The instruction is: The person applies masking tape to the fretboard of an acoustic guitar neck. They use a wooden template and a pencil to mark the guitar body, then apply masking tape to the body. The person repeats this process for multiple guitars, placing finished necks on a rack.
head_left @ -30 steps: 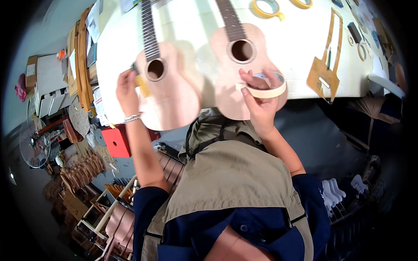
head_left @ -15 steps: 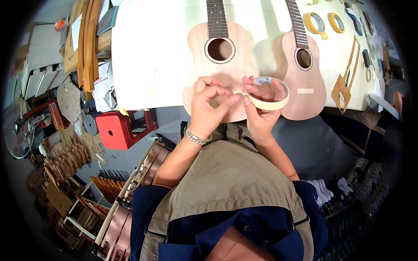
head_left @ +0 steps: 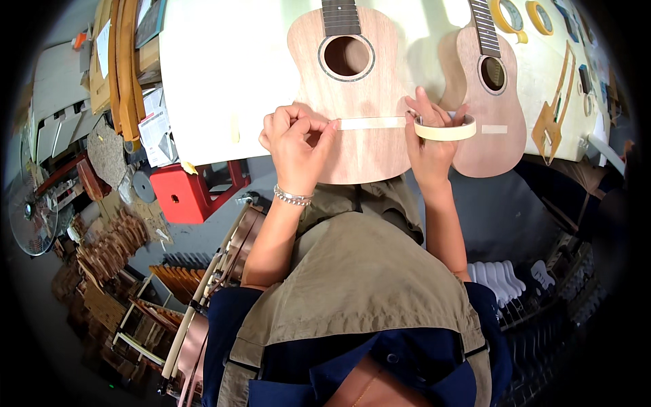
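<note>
Between my hands a strip of pale masking tape (head_left: 371, 123) is stretched straight across the lower body of an unfinished ukulele (head_left: 366, 152), below its round sound hole. My left hand (head_left: 296, 142) pinches the strip's free end between thumb and fingertip. Around the fingers of my right hand (head_left: 432, 146) hangs the roll of masking tape (head_left: 447, 131), and the strip runs to it. I cannot tell whether the strip touches the wood. To the right lies a second ukulele (head_left: 489, 146) with a short piece of tape (head_left: 494, 129) on its body.
Two yellow tape rolls (head_left: 540, 17) and wooden templates (head_left: 549, 129) lie on the table's right side. Wood strips and papers (head_left: 157, 129) sit at the table's left. A red stool (head_left: 178, 195) stands below the left edge, near a rack of instrument bodies (head_left: 193, 339).
My hands have moved apart from close together, drawing a length of tape off the roll. The ukuleles and table appear higher and the view has shifted.
</note>
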`<state>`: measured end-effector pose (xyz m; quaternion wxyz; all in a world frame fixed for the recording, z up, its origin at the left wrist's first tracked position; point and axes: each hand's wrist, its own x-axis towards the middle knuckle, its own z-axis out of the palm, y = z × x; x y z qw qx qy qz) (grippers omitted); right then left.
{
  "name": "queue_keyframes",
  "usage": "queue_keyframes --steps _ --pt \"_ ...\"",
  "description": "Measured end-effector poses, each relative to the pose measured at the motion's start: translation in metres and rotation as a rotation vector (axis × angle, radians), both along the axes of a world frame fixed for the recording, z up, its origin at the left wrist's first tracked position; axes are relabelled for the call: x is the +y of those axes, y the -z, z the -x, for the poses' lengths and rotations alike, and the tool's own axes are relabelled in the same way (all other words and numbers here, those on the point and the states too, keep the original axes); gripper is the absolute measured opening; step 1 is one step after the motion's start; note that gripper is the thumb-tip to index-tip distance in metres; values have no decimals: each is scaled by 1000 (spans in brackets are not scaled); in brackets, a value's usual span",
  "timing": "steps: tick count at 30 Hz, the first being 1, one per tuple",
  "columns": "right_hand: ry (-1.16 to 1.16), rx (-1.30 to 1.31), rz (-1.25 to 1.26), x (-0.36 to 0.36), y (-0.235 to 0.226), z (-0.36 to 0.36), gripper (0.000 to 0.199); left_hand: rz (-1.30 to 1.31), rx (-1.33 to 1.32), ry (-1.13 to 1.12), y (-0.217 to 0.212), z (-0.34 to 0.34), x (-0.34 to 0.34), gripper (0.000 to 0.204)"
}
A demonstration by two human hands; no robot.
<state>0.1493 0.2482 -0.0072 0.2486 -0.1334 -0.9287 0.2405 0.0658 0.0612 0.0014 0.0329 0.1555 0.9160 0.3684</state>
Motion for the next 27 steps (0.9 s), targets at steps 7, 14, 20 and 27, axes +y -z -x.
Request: queue_keyframes --steps 7,14,20,27 --pt "-18 14 -63 1 8 -2 50 26 35 8 -1 0 2 19" --pt "-35 -11 -44 3 12 -3 51 339 354 224 -8 -38 20 35" --pt "17 7 -46 2 11 -3 50 713 185 -77 15 3 -66 35" --pt "-29 -15 -26 3 7 1 51 222 -208 -175 43 89 -112 27"
